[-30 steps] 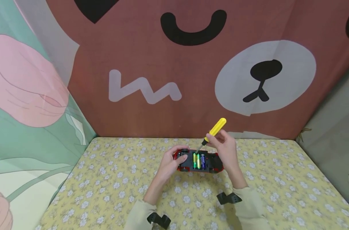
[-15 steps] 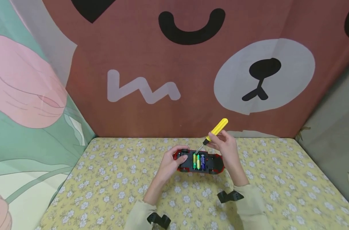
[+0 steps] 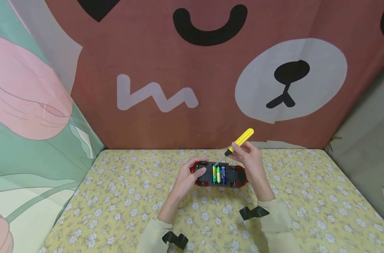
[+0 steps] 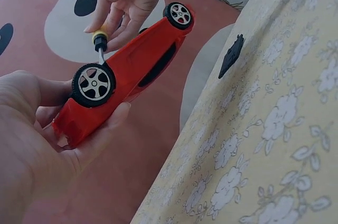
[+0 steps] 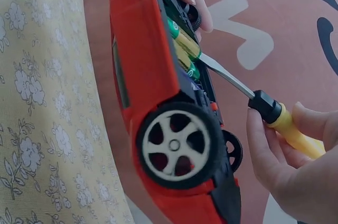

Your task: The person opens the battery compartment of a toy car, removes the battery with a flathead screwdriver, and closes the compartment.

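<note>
A red toy car (image 3: 233, 176) is held off the table with its dark underside toward the head camera. My left hand (image 3: 185, 176) grips one end, thumb across the underside. In the open battery compartment lie two green-and-yellow batteries (image 5: 188, 42) and a purple battery (image 3: 223, 175), side by side. My right hand (image 3: 251, 162) holds a yellow-handled screwdriver (image 3: 242, 137) between thumb and fingers. Its metal shaft (image 5: 227, 74) slants down to the end of the outermost green battery, as the right wrist view shows. In the left wrist view, the wheel (image 4: 94, 84) hides the tip.
A flat black piece (image 4: 231, 56) lies on the table in the left wrist view. Yellow floral cloth (image 3: 116, 211) covers the table. Behind its far edge hangs a brown curtain (image 3: 160, 133) with a bear print; more printed cloth (image 3: 31, 147) hangs at the left.
The screwdriver handle and right hand have shifted slightly to the right, leaning the shaft lower. The tip stays by the outermost green battery. The head view has tilted a little.
</note>
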Available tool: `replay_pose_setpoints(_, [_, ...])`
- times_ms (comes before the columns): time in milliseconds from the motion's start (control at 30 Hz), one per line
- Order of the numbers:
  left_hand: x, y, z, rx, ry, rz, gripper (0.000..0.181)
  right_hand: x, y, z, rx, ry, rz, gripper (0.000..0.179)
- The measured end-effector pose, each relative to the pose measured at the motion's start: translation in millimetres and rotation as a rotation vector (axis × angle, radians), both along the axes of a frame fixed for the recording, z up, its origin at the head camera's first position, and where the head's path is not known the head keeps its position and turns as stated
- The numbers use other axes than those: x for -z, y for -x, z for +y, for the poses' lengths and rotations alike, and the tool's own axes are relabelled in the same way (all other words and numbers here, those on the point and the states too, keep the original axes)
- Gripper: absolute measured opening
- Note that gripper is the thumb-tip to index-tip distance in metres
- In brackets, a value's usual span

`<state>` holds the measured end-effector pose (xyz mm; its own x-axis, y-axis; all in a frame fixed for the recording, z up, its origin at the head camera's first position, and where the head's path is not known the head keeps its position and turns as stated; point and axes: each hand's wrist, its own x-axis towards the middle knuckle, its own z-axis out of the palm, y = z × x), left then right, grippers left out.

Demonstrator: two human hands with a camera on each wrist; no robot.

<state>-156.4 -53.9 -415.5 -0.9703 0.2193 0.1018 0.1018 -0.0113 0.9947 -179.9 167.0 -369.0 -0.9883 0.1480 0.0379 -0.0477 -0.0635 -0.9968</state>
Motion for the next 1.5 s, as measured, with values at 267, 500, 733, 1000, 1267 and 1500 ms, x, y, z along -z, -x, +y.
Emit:
replay_pose_setpoints(267, [-2.9,0.9,-3.7,-0.038,-0.041,-0.031,0.032,-5.8,-3.7,-0.5,0.021,0.043,0.038,0.036])
replay_pose_setpoints(500, [-7.7,2.1,-6.5,-0.094,-0.078,-0.051,0.033,-11.6,-7.2,-3.7,-0.003,-0.002,0.041,0.039])
replay_pose_setpoints(733, [-10.4,3.5,-10.0,-0.116,-0.085,-0.049,0.034,-15.4,-10.5,-7.3,-0.045,-0.066,0.044,0.041])
replay_pose_setpoints(1000, [-11.5,2.9,-11.3,-0.135,-0.096,-0.067,0.034,-18.6,-15.6,-10.2,-0.118,-0.122,0.058,0.038])
replay_pose_setpoints(1267, [-11.6,4.0,-11.4,-0.168,-0.114,-0.077,0.034,-19.0,-17.2,-13.1,-0.142,-0.192,0.085,0.033])
replay_pose_setpoints(1500, [-11.2,4.2,-11.0,-0.175,-0.118,-0.076,0.034,-19.5,-20.6,-13.4,-0.132,-0.319,0.168,0.033])
